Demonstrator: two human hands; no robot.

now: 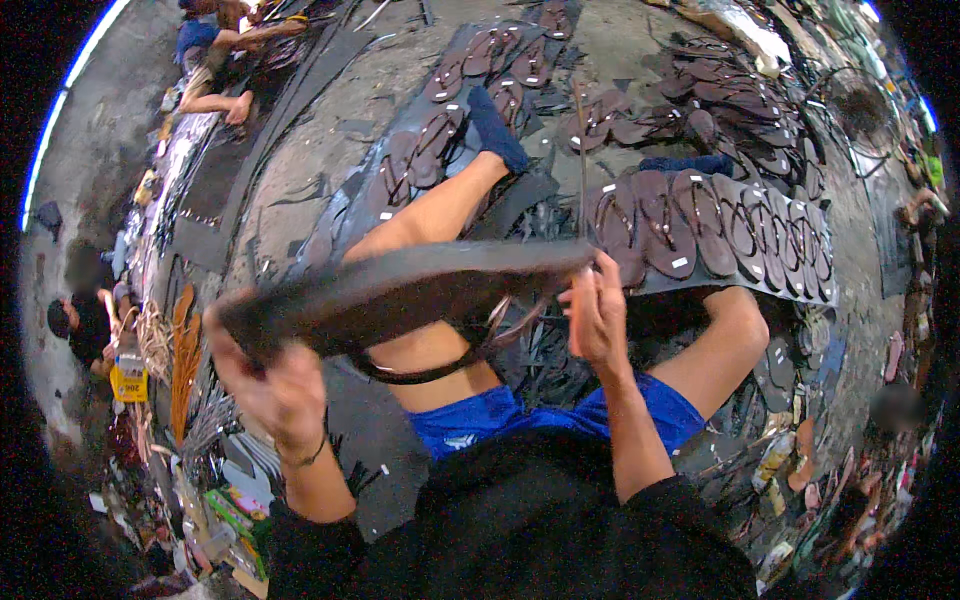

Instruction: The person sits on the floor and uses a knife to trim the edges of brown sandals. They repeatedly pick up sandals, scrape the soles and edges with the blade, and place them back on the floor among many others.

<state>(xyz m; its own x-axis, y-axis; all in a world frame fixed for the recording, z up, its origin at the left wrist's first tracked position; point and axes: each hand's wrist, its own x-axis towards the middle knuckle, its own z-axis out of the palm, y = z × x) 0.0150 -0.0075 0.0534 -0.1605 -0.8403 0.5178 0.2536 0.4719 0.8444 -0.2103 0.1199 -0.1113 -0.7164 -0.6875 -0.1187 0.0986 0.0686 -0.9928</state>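
A dark brown flip-flop (400,290) is held up sideways over my lap, close to the view, with its strap (425,375) hanging below the sole. My left hand (275,395) is closed round the left end of the sole and somewhat blurred. At the other end, my right hand (598,315) pinches the sole's tip between thumb and fingers. A grey board (730,290) by my right knee carries a row of finished-looking brown flip-flops (665,225) with small white tags. More pairs of flip-flops (435,145) lie on a long dark strip beyond my left leg.
A heap of brown flip-flops (720,85) lies at the far right, near a round fan-like object (858,110). Black scraps (535,190) litter the floor between my legs. Two people sit at the left, one in a blue top (195,40), one in dark clothing (88,325). Bundled brown strips (183,360) lie nearby.
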